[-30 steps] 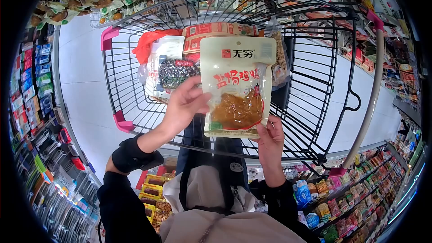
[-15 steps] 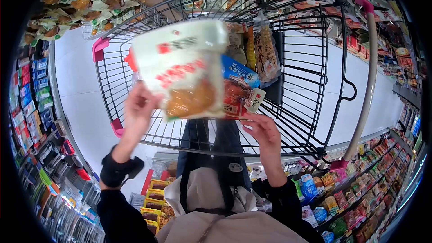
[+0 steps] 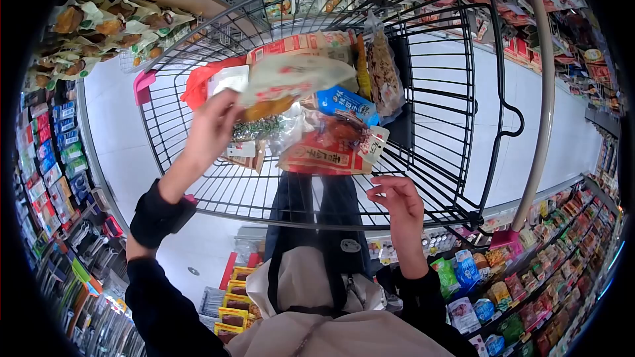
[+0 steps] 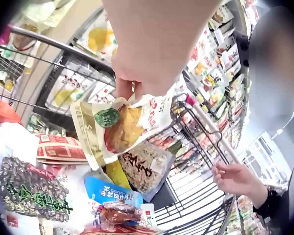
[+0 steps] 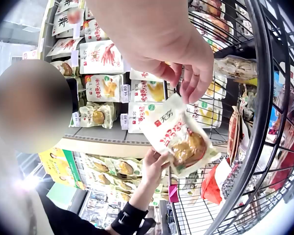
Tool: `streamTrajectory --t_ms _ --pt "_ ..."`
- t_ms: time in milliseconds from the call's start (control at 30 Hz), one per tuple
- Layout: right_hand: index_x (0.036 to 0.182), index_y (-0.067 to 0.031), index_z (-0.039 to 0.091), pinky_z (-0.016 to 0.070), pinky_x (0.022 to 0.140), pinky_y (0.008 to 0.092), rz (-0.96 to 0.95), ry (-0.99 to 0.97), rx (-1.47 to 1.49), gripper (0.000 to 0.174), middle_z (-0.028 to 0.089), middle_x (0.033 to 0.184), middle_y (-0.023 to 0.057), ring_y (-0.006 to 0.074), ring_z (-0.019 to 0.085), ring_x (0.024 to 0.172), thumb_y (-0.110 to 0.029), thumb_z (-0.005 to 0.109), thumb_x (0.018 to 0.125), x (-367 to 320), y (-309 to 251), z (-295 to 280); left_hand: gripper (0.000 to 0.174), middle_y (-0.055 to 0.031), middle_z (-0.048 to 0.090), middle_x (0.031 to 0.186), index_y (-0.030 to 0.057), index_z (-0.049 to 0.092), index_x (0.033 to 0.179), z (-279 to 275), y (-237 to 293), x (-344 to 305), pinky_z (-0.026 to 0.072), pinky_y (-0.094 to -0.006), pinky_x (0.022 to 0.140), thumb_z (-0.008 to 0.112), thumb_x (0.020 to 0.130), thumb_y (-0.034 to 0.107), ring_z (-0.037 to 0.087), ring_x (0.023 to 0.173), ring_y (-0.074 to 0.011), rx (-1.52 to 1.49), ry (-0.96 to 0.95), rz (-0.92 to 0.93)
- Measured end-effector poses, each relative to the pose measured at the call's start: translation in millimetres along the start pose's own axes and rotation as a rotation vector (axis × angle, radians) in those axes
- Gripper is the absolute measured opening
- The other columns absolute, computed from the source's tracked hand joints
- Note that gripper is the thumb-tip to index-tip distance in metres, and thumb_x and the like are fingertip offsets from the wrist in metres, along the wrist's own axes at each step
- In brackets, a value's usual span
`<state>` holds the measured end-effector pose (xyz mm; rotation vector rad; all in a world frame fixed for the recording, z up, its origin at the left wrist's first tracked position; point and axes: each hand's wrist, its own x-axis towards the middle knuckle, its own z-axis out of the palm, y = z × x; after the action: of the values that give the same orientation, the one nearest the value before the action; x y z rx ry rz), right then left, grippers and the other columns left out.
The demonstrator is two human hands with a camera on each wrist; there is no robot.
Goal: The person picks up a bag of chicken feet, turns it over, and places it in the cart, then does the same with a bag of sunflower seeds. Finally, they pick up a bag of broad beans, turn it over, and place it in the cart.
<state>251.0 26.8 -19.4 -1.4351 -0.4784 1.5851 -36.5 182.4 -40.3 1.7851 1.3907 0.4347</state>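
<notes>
My left hand pinches a cream pouch by its edge, over the cart's basket. The pouch has red lettering and a window with brown-gold meat, clearest in the right wrist view, where the pouch faces the camera. Below it in the cart lie a red packet, a blue packet and a clear bag of dark seeds, partly covered in the head view. My right hand is held near the cart's near rim with relaxed, slightly bent fingers and nothing in them.
The wire shopping cart has a grey handle on the right. A red plastic bag, a red-and-cream package and a clear bag of mixed pieces also lie inside. Shelves of packets surround the cart.
The pouch has gone from both hands to the left hand alone, moving left and tilting flatter and lower over the cart. The right hand has let go and stayed near the rim.
</notes>
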Motion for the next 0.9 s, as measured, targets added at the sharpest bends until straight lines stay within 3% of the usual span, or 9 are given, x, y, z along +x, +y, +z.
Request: streamTrajectory --t_ms 100,200,367,467,600,700,800,900 --pt "0.096 0.001 0.05 0.0467 0.077 0.0306 0.025 0.001 0.006 0.015 0.055 0.1 0.0133 0.0179 0.057 0.083 -0.006 0.039 0.088 1 2 -2 0.011 -0.0131 0.055 0.081 0.0004 0.051 0.087 41 -12 27 0.0463 -0.0321 0.065 0.053 0.076 -0.003 0.056 0.073 -0.0277 0.126 -0.086 0.376" --pt "0.094 0.0005 0.05 0.0476 0.075 0.0306 0.025 0.015 0.004 0.013 0.055 0.099 0.0136 0.0177 0.057 0.082 -0.005 0.04 0.088 3 0 -4 0.016 -0.014 0.055 0.087 0.0021 0.05 0.089 81 -17 52 0.0452 -0.0362 0.069 0.048 0.075 -0.004 0.055 0.081 -0.0322 0.172 -0.211 0.349" --pt "0.096 0.0017 0.05 0.0462 0.077 0.0299 0.005 0.029 0.026 0.016 0.055 0.101 0.0128 0.0172 0.056 0.083 -0.006 0.039 0.089 2 -3 -14 0.03 -0.0141 0.053 0.1 0.0034 0.049 0.095 124 -32 65 0.0439 -0.0362 0.08 0.047 0.067 -0.006 0.051 0.095 -0.0305 0.326 -0.393 0.516" --pt "0.094 0.0005 0.05 0.0471 0.075 0.0301 0.0 0.054 0.04 0.014 0.055 0.098 0.0139 0.0172 0.056 0.08 -0.003 0.04 0.086 2 -6 -20 0.03 -0.0142 0.053 0.103 0.0031 0.048 0.098 142 -46 64 0.0428 -0.0342 0.083 0.047 0.068 -0.004 0.05 0.101 -0.0294 0.432 -0.458 0.385" --pt "0.094 0.0007 0.051 0.047 0.075 0.0299 0.026 0.075 0.034 0.015 0.055 0.098 0.0138 0.0172 0.056 0.08 0.001 0.039 0.084 5 -5 -20 0.028 -0.0144 0.052 0.105 0.0023 0.045 0.099 157 -61 59 0.0449 -0.0334 0.082 0.046 0.071 -0.001 0.052 0.099 -0.0291 0.532 -0.518 0.541" --pt "0.092 0.0005 0.051 0.047 0.074 0.0299 0.032 0.082 0.058 0.012 0.056 0.097 0.0135 0.0173 0.057 0.079 -0.004 0.042 0.087 6 -4 -21 0.025 -0.014 0.053 0.098 0.0015 0.045 0.095 158 -40 55 0.048 -0.0304 0.075 0.047 0.071 0.002 0.053 0.095 -0.0273 0.578 -0.633 0.598" --pt "0.092 0.0002 0.051 0.047 0.074 0.0305 0.02 0.066 0.072 0.012 0.056 0.097 0.0135 0.0176 0.057 0.078 -0.005 0.041 0.087 8 -5 -22 0.024 -0.0131 0.053 0.096 0.0014 0.045 0.095 165 -39 53 0.049 -0.0296 0.072 0.047 0.071 0.003 0.054 0.093 -0.0265 0.514 -0.56 0.703" --pt "0.092 0.0 0.051 0.0467 0.074 0.031 -0.001 0.077 0.047 0.012 0.056 0.096 0.0136 0.0179 0.057 0.078 -0.006 0.042 0.087 8 -5 -25 0.023 -0.013 0.053 0.097 0.0018 0.045 0.094 165 -33 48 0.0486 -0.0311 0.073 0.047 0.071 0.003 0.054 0.092 -0.0266 0.455 -0.652 0.681"
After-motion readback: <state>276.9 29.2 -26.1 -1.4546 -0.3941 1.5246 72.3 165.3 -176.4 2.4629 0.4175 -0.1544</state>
